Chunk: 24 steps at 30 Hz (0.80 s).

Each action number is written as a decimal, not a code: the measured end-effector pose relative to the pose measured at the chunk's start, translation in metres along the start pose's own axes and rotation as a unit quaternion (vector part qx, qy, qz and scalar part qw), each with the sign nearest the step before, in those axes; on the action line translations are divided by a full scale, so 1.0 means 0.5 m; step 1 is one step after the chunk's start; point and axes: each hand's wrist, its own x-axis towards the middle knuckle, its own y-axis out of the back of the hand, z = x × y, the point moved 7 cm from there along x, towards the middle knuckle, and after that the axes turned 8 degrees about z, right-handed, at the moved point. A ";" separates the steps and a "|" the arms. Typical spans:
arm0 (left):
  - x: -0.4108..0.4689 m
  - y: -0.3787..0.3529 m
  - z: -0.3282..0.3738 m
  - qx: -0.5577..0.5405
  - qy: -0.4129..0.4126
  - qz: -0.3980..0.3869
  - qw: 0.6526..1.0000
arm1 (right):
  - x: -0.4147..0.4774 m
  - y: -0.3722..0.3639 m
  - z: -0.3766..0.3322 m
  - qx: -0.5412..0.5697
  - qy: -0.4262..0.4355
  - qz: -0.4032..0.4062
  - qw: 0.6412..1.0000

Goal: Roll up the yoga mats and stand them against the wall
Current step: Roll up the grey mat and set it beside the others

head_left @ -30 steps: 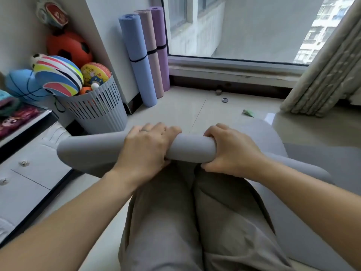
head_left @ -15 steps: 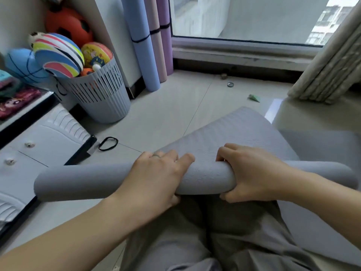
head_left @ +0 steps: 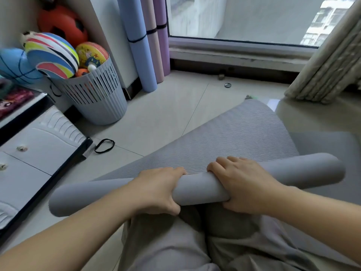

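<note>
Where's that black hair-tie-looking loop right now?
The black elastic loop lies on the floor at the left of the head view, beside the white drawer unit's corner, between the slatted basket and the grey mat.

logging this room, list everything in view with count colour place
grey mat: 1, grey, floor, near end rolled
standing mats: 3, blue, pink, purple, against wall by window
basket: 1, grey, left by wall
balls: at least 5, mixed colours, in and behind basket
elastic loop: 1, black, floor beside drawers
drawers: 1 unit, white, left edge
curtain: 1, beige, right
ring: 1, silvery, floor near window
left grip: 1, curled round roll
right grip: 1, curled round roll
</note>
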 end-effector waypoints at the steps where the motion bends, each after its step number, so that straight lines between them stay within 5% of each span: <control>1: -0.002 0.004 0.002 0.030 0.003 0.035 0.999 | 0.006 -0.003 0.004 0.021 0.000 -0.025 0.999; 4: -0.013 0.001 0.027 0.145 -0.012 0.137 0.980 | 0.027 0.003 0.020 0.084 -0.008 -0.073 0.994; 8: 0.000 -0.001 0.013 0.158 0.013 0.161 0.974 | 0.062 -0.009 0.035 0.144 -0.020 -0.179 0.973; 10: 0.008 0.004 0.002 0.158 0.027 0.157 0.975 | 0.061 -0.009 0.038 0.127 -0.018 -0.150 0.980; 14: 0.007 0.001 0.003 0.170 0.035 0.135 0.975 | 0.020 0.006 0.011 -0.008 0.021 0.049 0.999; 24: 0.012 0.130 0.014 0.126 0.022 0.142 0.981 | 0.058 0.120 0.060 0.042 0.011 -0.011 0.999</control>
